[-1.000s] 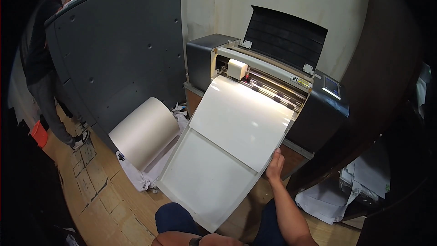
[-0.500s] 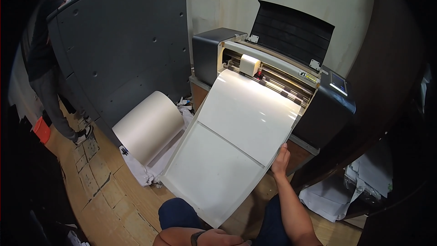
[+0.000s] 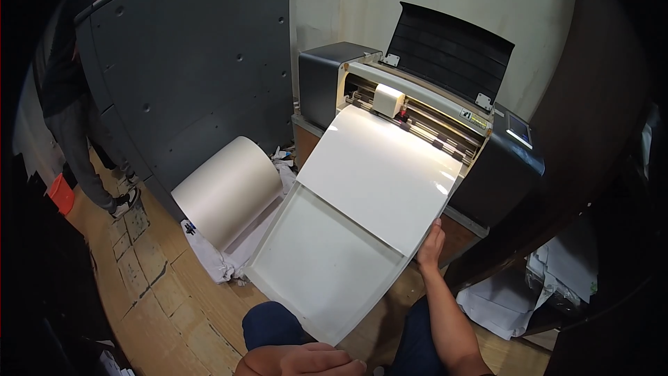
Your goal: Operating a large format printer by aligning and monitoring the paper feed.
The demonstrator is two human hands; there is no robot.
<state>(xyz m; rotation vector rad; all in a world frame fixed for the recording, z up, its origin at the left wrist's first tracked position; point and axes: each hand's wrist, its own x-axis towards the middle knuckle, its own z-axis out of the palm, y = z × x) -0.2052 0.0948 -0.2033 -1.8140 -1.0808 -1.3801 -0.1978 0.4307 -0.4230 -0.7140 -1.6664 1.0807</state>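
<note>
My right hand (image 3: 431,244) grips the right edge of a long white tray (image 3: 303,275) that slopes down from a dark cutting machine (image 3: 325,83). A white sheet (image 3: 379,174) runs out of the machine's rollers, below a small white carriage (image 3: 387,97), and lies over the upper part of the tray. My left hand (image 3: 323,360) is low at the bottom edge, just below the tray's lower end, its fingers curled together; I cannot see what, if anything, they hold. The machine's black lid (image 3: 449,49) stands raised, and a small screen (image 3: 519,129) sits at its right.
A large white roll (image 3: 226,191) lies at the left against a tall grey machine (image 3: 184,56). A person (image 3: 69,97) stands behind that machine, near an orange bucket (image 3: 61,195). Piled papers (image 3: 563,271) fill a dark shelf at the right. My knees are below.
The cutting machine and tray appear shifted slightly up and right, with most of the view. My right hand keeps its grip; my left hand has turned slightly at the bottom edge.
</note>
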